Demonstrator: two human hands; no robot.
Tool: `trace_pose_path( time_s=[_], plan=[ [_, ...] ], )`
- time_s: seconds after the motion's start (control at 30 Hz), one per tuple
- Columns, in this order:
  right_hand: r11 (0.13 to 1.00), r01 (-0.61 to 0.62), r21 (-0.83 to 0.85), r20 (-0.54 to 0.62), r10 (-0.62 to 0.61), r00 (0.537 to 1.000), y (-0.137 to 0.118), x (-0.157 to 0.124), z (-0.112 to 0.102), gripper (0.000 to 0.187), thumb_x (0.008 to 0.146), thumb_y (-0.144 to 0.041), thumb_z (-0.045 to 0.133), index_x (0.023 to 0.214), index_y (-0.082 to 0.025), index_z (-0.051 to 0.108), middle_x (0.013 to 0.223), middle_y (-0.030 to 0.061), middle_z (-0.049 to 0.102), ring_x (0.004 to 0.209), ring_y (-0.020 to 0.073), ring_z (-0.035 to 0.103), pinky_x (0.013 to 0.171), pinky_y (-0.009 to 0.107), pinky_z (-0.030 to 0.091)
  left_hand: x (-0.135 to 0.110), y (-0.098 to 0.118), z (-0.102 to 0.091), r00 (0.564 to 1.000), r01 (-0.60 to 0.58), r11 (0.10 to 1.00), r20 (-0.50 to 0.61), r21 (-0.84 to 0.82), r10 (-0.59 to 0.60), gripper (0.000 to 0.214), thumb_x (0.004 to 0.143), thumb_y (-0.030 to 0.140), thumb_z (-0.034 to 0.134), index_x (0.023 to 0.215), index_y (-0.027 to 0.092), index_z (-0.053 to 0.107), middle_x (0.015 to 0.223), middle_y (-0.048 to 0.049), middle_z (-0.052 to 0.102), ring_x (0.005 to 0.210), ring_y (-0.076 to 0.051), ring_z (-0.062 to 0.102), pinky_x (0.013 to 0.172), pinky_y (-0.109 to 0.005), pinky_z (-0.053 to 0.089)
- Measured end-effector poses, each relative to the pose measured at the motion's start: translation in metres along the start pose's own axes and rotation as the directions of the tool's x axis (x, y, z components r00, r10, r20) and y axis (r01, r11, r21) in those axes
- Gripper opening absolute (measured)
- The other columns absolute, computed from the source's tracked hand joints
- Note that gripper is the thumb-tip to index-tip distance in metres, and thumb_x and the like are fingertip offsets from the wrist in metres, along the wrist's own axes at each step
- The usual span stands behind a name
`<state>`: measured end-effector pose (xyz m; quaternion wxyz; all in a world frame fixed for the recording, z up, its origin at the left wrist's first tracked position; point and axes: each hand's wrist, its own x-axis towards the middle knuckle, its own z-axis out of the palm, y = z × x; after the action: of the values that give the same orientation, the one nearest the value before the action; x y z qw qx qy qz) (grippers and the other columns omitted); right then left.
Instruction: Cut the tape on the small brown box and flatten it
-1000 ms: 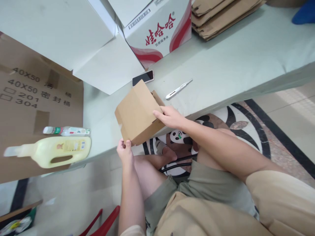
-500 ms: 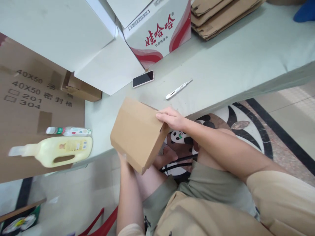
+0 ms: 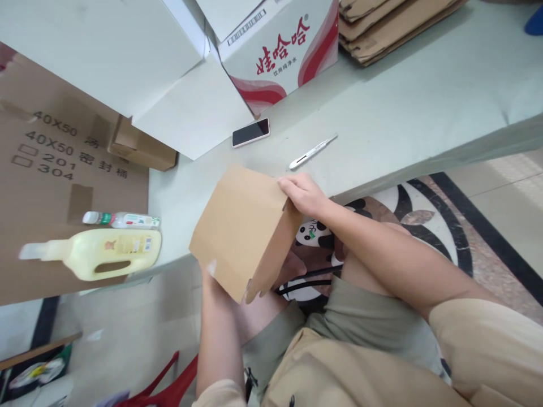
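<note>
I hold a small brown cardboard box (image 3: 241, 226) over the table's near edge, tilted with its flat side up. My right hand (image 3: 303, 195) grips its upper right corner, fingers curled over the edge. My left hand (image 3: 210, 271) is under the box's lower left side, mostly hidden, with only a thumb tip showing against the cardboard.
On the pale green table (image 3: 403, 107) lie a phone (image 3: 250, 132), a white utility knife (image 3: 313, 152), a yellow jug (image 3: 102, 253) and a small bottle (image 3: 121, 219). A red-and-white carton (image 3: 280, 51), white boxes (image 3: 127, 51), flat cardboard (image 3: 390, 22) and another small brown box (image 3: 142, 148) stand behind.
The box has been turned over from the table edge toward me, its flat side now up and lower. My left hand has slid underneath it. The view shifted slightly.
</note>
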<state>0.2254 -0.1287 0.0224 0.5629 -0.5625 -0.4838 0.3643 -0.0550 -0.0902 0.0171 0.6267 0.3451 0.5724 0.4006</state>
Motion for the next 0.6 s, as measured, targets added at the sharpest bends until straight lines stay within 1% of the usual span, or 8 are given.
trace_pose_path(
  time_s=[0.1, 0.2, 0.27, 0.33, 0.4, 0.47, 0.53, 0.6],
  plan=[
    [0.967, -0.084, -0.239, 0.008, 0.088, 0.996, -0.003, 0.002, 0.000, 0.039, 0.095, -0.039, 0.041, 0.061, -0.021, 0.033, 0.059, -0.0013, 0.040, 0.060, 0.0120, 0.038, 0.061, 0.030, 0.025, 0.016, -0.002, -0.009, 1.000, -0.024, 0.998, -0.021, -0.051, 0.023, 0.028, 0.075, 0.050, 0.075, 0.082, 0.023, 0.072, 0.075, -0.0015, 0.076, 0.078, -0.028, 0.074, 0.069, -0.041, 0.062],
    [0.917, -0.151, -0.368, 0.044, 0.179, 0.983, -0.003, 0.003, 0.002, 0.025, 0.093, -0.035, 0.049, 0.074, -0.020, 0.055, 0.072, 0.0012, 0.061, 0.068, 0.0148, 0.051, 0.064, 0.030, 0.031, 0.043, -0.003, -0.023, 0.996, -0.057, 0.992, -0.070, -0.113, 0.050, 0.023, 0.081, 0.043, 0.070, 0.088, 0.021, 0.071, 0.075, 0.0004, 0.076, 0.070, -0.020, 0.072, 0.070, -0.035, 0.061],
    [0.901, -0.120, -0.416, 0.067, 0.162, 0.984, 0.000, 0.004, 0.004, 0.018, 0.091, -0.032, 0.053, 0.089, -0.020, 0.066, 0.089, 0.0039, 0.070, 0.083, 0.0185, 0.059, 0.072, 0.030, 0.037, 0.059, -0.004, -0.033, 0.993, -0.083, 0.984, -0.100, -0.155, 0.068, 0.018, 0.085, 0.035, 0.064, 0.092, 0.021, 0.070, 0.077, 0.0009, 0.077, 0.071, -0.017, 0.072, 0.072, -0.031, 0.060],
    [0.877, -0.074, -0.474, 0.080, 0.126, 0.989, 0.003, 0.005, 0.006, 0.022, 0.091, -0.032, 0.055, 0.102, -0.020, 0.070, 0.105, 0.0073, 0.072, 0.099, 0.0233, 0.062, 0.084, 0.034, 0.042, 0.068, -0.006, -0.043, 0.992, -0.092, 0.977, -0.105, -0.193, 0.073, 0.020, 0.088, 0.034, 0.058, 0.097, 0.021, 0.071, 0.079, -0.0002, 0.078, 0.076, -0.017, 0.073, 0.077, -0.032, 0.059],
    [0.863, -0.074, -0.500, 0.072, 0.126, 0.989, 0.005, 0.006, 0.006, 0.032, 0.091, -0.035, 0.057, 0.115, -0.017, 0.068, 0.120, 0.0114, 0.069, 0.114, 0.0276, 0.060, 0.094, 0.038, 0.043, 0.071, -0.009, -0.050, 0.993, -0.096, 0.970, -0.092, -0.224, 0.077, 0.025, 0.090, 0.037, 0.054, 0.101, 0.022, 0.070, 0.082, -0.0011, 0.079, 0.083, -0.019, 0.075, 0.083, -0.034, 0.059],
    [0.869, -0.130, -0.478, 0.053, 0.177, 0.983, 0.005, 0.006, 0.005, 0.043, 0.091, -0.041, 0.058, 0.125, -0.016, 0.064, 0.129, 0.0136, 0.067, 0.120, 0.0293, 0.059, 0.097, 0.039, 0.044, 0.071, -0.013, -0.054, 0.994, -0.098, 0.965, -0.074, -0.244, 0.082, 0.027, 0.090, 0.039, 0.054, 0.104, 0.023, 0.069, 0.085, -0.0012, 0.080, 0.087, -0.020, 0.075, 0.086, -0.036, 0.059],
    [0.880, -0.190, -0.435, 0.081, 0.248, 0.965, 0.003, 0.007, 0.003, 0.046, 0.092, -0.046, 0.058, 0.126, -0.016, 0.064, 0.124, 0.0127, 0.070, 0.113, 0.0283, 0.063, 0.092, 0.039, 0.047, 0.071, -0.016, -0.056, 0.994, -0.099, 0.963, -0.065, -0.252, 0.085, 0.027, 0.089, 0.040, 0.055, 0.105, 0.023, 0.069, 0.086, -0.0008, 0.080, 0.087, -0.020, 0.075, 0.086, -0.036, 0.060],
    [0.891, -0.218, -0.398, 0.145, 0.295, 0.944, -0.001, 0.007, 0.001, 0.043, 0.093, -0.050, 0.056, 0.120, -0.018, 0.067, 0.113, 0.0102, 0.074, 0.102, 0.0259, 0.066, 0.085, 0.037, 0.048, 0.072, -0.018, -0.057, 0.993, -0.106, 0.962, -0.072, -0.251, 0.091, 0.027, 0.088, 0.041, 0.056, 0.105, 0.024, 0.068, 0.086, 0.0003, 0.080, 0.086, -0.019, 0.075, 0.083, -0.034, 0.060]
  ],
)
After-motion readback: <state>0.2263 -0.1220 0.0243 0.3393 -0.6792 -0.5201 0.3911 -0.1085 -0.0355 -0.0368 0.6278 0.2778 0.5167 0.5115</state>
